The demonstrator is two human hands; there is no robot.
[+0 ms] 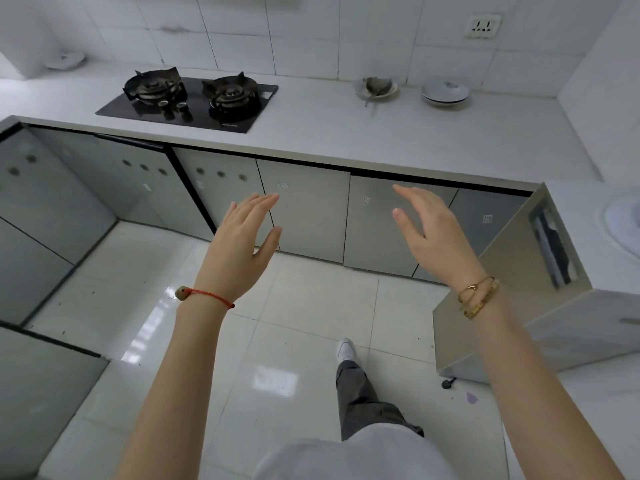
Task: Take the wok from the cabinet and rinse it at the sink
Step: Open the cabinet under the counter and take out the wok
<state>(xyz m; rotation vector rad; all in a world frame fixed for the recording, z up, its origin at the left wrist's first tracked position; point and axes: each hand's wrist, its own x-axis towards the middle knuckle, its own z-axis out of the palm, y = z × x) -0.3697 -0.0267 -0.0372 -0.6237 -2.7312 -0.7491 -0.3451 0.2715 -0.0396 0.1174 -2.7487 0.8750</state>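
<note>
White countertop (346, 133) with gas hob (188, 100), two dishes (445, 91).

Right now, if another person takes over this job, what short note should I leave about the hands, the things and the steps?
Left hand: open, fingers straight, holding nothing, raised before the cabinet doors.
Right hand: open, holding nothing, raised before the same doors.
Wok: not visible; all doors under the counter look closed.
Sink: cannot be identified in this view.
On the counter: a two-burner stove, a dish with scraps, stacked bowls.
Done: nothing yet.
Left: open the cabinet, take out the wok, carry it to the sink, rinse it.
</note>
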